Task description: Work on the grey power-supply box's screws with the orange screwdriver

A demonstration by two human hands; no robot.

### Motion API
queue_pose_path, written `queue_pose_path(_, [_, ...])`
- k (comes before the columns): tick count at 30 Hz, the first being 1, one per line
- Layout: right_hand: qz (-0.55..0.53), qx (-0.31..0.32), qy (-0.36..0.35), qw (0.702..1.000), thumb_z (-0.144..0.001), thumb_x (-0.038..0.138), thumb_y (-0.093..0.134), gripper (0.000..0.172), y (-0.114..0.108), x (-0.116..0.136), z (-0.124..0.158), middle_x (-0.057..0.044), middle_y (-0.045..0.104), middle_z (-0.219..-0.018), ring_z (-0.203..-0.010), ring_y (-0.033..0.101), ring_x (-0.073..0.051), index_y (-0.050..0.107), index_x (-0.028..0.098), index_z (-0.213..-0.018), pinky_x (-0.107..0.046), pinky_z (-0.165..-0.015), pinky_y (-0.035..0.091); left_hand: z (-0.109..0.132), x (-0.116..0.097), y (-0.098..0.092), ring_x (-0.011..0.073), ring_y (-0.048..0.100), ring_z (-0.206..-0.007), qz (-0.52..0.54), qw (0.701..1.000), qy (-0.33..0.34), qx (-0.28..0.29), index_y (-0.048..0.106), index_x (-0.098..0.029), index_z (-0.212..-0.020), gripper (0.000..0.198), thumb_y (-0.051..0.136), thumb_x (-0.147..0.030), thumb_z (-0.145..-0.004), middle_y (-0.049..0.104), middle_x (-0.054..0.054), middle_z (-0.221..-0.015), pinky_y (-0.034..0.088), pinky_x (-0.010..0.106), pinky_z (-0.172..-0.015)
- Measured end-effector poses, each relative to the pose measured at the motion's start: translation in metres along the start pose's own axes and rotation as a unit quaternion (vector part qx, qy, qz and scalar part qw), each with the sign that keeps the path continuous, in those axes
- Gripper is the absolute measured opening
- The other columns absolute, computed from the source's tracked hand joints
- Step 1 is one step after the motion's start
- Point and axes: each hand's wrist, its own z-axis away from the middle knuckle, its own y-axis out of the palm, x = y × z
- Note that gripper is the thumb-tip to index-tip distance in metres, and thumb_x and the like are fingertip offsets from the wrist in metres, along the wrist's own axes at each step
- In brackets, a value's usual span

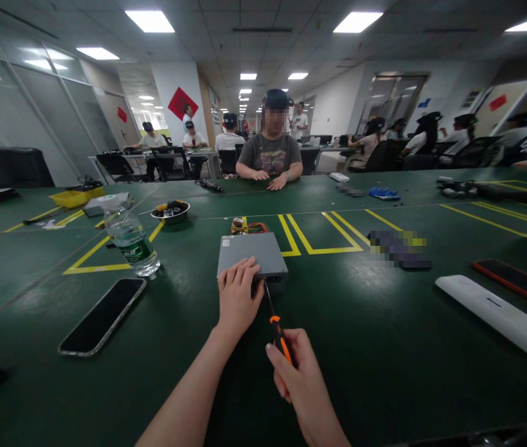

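Note:
A flat grey metal box (251, 253) lies on the green table (365, 323) in front of me, with coloured wires (249, 227) at its far end. My left hand (238, 297) rests on the box's near left corner, fingers curled over its edge. My right hand (298, 372) is closed round the orange-and-black handle of a screwdriver (276, 325). The screwdriver's thin shaft points at the box's near edge.
A water bottle (131, 242) and a dark phone (103, 316) lie to the left. A white oblong device (500, 314) and an orange-edged phone (519, 284) lie to the right. A metal bowl (170, 212) of parts sits further back. A person (270, 155) sits across the table.

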Motion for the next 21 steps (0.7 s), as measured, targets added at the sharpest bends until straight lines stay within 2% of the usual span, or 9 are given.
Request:
queue_pose_path(1, [-0.035, 0.017, 0.018, 0.999, -0.067, 0.047, 0.066, 0.035, 0.0, 0.002, 0.001, 0.006, 0.049, -0.062, -0.039, 0.039, -0.005, 0.049, 0.02, -0.082, -0.018, -0.036, 0.027, 0.0, 0.0, 0.0, 0.0208, 0.046, -0.116, 0.0, 1.0, 0.0, 0.0, 0.053, -0.025, -0.104, 0.023, 0.052, -0.024, -0.082, 0.056, 0.002, -0.122, 0.028, 0.04, -0.095])
queue_pose_path(3, [-0.114, 0.034, 0.061, 0.991, -0.068, 0.049, 0.065, 0.037, 0.001, 0.004, 0.003, 0.004, 0.051, -0.064, -0.04, 0.039, -0.005, 0.051, 0.019, -0.082, -0.017, -0.035, 0.024, 0.0, 0.0, 0.0, 0.0212, 0.046, -0.116, 0.0, 1.0, -0.002, 0.0, 0.053, -0.025, -0.104, 0.022, 0.052, -0.024, -0.082, 0.056, 0.002, -0.122, 0.028, 0.041, -0.095])
queue_pose_path(6, [-0.218, 0.018, 0.126, 0.967, -0.064, 0.043, 0.071, 0.037, 0.001, 0.007, 0.002, 0.0, 0.056, -0.068, -0.048, 0.044, -0.006, 0.056, 0.016, -0.085, -0.015, -0.036, 0.024, 0.001, 0.0, -0.001, 0.0211, 0.046, -0.117, -0.001, 1.0, -0.004, 0.002, 0.053, -0.025, -0.104, 0.022, 0.051, -0.023, -0.082, 0.056, 0.002, -0.122, 0.029, 0.04, -0.095])
queue_pose_path(8, [-0.261, 0.009, 0.153, 0.953, -0.061, 0.04, 0.072, 0.037, 0.001, 0.009, 0.001, -0.001, 0.056, -0.069, -0.043, 0.038, -0.004, 0.059, 0.015, -0.086, -0.015, -0.035, 0.021, 0.001, 0.0, -0.001, 0.0209, 0.046, -0.117, -0.002, 1.0, -0.003, 0.004, 0.053, -0.025, -0.104, 0.022, 0.051, -0.023, -0.082, 0.056, 0.002, -0.123, 0.029, 0.04, -0.095])
queue_pose_path(12, [-0.285, -0.021, 0.15, 0.947, -0.058, 0.035, 0.075, 0.031, 0.003, 0.011, -0.003, 0.001, 0.053, -0.067, -0.038, 0.025, 0.0, 0.059, 0.015, -0.075, -0.014, -0.033, 0.017, 0.0, 0.0, -0.002, 0.0213, 0.046, -0.116, -0.002, 1.0, -0.003, 0.002, 0.053, -0.025, -0.105, 0.023, 0.051, -0.024, -0.082, 0.057, 0.002, -0.122, 0.029, 0.041, -0.095])
queue_pose_path(17, [-0.29, -0.016, 0.176, 0.94, -0.061, 0.035, 0.072, 0.028, 0.005, 0.012, -0.006, -0.001, 0.051, -0.066, -0.044, 0.035, -0.004, 0.061, 0.013, -0.074, -0.014, -0.033, 0.019, 0.001, 0.0, -0.001, 0.0224, 0.046, -0.115, -0.001, 1.0, -0.002, 0.002, 0.054, -0.025, -0.104, 0.023, 0.051, -0.023, -0.081, 0.057, 0.004, -0.122, 0.029, 0.042, -0.095])
queue_pose_path(21, [-0.291, 0.014, 0.204, 0.935, -0.069, 0.036, 0.065, 0.028, 0.007, 0.011, -0.008, -0.001, 0.048, -0.061, -0.042, 0.033, -0.003, 0.062, 0.01, -0.077, -0.014, -0.034, 0.02, 0.001, -0.001, 0.0, 0.022, 0.046, -0.116, -0.006, 1.0, -0.004, 0.003, 0.053, -0.025, -0.104, 0.023, 0.052, -0.023, -0.081, 0.056, 0.002, -0.122, 0.029, 0.041, -0.095])
